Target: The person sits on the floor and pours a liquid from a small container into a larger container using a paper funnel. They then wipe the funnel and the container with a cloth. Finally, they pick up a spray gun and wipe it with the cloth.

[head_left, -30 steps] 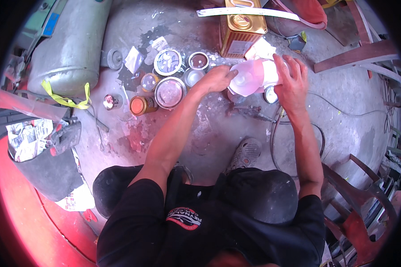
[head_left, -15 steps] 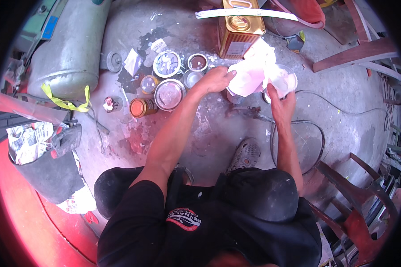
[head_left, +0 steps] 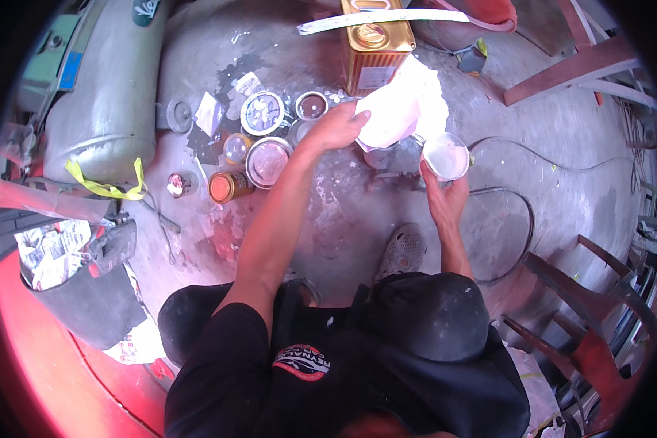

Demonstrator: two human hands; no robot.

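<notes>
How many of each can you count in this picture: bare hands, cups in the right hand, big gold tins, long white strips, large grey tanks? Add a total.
Bare hands: 2 (left hand, right hand)
Cup in the right hand: 1
Big gold tin: 1
Long white strip: 1
Large grey tank: 1
Total: 6

Strong glare melts the white container (head_left: 385,120) at the left hand (head_left: 339,128) into the white sheet (head_left: 431,93) behind; pinkish light tints the concrete floor (head_left: 350,219), and fisheye distortion bends edges toward a black rim.
</notes>
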